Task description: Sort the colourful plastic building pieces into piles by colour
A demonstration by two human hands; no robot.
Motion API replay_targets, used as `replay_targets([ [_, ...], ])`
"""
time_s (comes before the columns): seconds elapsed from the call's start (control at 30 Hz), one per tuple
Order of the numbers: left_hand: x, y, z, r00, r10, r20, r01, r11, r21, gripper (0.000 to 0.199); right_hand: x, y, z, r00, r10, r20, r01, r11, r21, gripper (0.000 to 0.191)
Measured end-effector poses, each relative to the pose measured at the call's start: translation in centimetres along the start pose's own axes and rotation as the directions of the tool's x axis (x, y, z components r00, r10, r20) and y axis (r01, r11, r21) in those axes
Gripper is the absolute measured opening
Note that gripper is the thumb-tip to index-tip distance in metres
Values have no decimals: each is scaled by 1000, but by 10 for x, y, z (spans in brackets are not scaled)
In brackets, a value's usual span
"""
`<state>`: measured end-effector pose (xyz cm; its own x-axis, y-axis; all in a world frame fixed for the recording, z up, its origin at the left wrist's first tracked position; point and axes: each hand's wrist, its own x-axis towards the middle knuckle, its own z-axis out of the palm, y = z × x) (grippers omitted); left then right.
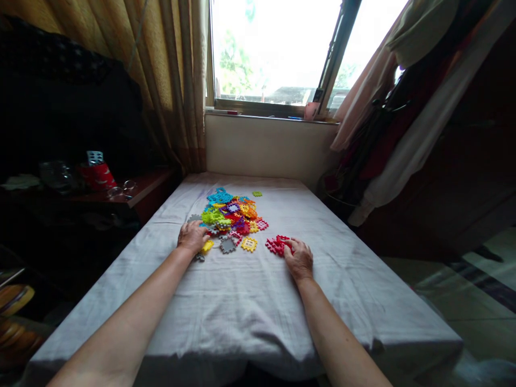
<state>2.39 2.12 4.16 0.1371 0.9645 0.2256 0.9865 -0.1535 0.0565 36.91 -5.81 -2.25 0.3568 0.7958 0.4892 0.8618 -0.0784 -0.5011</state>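
Observation:
A heap of colourful plastic interlocking tiles (217,216) with notched edges lies on the cloth-covered table. My left hand (193,236) rests at the heap's left edge, fingers apart and touching tiles; a yellow tile (207,246) and small grey pieces (200,257) lie beside it. To the right, my right hand (299,258) has its thumb and fingers closed around the edge of a small group of red tiles (276,245). Its fingertips partly cover them. Between the hands lie a grey tile (228,245) and a yellow window-like tile (249,244).
One green tile (257,193) lies apart behind the heap. A white cloth (226,301) covers the table. On the left, a dark side desk (151,185) holds a red cup (97,176) and glasses (123,189). Clothes (387,172) hang at the right; a window is ahead.

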Motion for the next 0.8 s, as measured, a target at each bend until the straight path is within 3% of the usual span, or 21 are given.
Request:
replay_targets([
  [0.27, 6, 8, 11, 998, -48, -48, 46, 998, -47, 14, 0, 1, 2, 1000, -9, -19, 9, 999, 31, 23],
  [0.47, -6, -13, -16, 993, 58, -101, -63, 997, -49, 21, 0, -1, -1, 997, -18, -79, 23, 998, 63, 25],
  [0.6, -16, -27, -30, 982, 101, -162, -118, 988, -101, 26, -4, -16, -4, 989, -105, -101, 116, 987, 113, 27],
  [0.7, -26, -13, -24, 966, 187, -177, -223, 952, -208, 30, -11, -36, -4, 969, -238, -72, 247, 951, 187, 25],
  [0.8, -39, 22, -8, 930, 314, -191, -359, 889, -285, 31, -20, -54, -4, 938, -345, -3, 330, 895, 298, 28],
])
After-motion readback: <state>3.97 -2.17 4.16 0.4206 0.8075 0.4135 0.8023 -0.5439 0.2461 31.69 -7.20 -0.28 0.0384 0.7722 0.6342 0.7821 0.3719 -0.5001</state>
